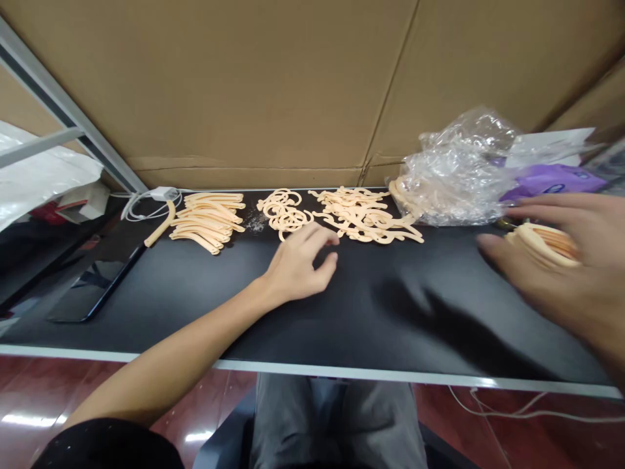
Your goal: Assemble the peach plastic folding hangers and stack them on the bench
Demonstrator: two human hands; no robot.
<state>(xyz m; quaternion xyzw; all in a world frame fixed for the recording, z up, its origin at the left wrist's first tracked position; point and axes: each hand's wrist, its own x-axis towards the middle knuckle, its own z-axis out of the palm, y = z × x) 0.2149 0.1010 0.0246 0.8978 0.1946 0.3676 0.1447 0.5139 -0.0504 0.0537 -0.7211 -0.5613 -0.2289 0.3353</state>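
My left hand rests on the black tabletop with fingers loosely curled and nothing in them, just in front of a pile of cream plastic rings. My right hand is blurred at the right, fingers spread around a stack of cream curved plastic pieces that it grips. Further piles lie along the back: curved strips to the left and tangled shaped pieces in the middle.
A crumpled clear plastic bag with purple packaging sits at back right. A dark tablet and a white cable with charger lie at the left. Cardboard walls the back. The table's front edge runs above my lap.
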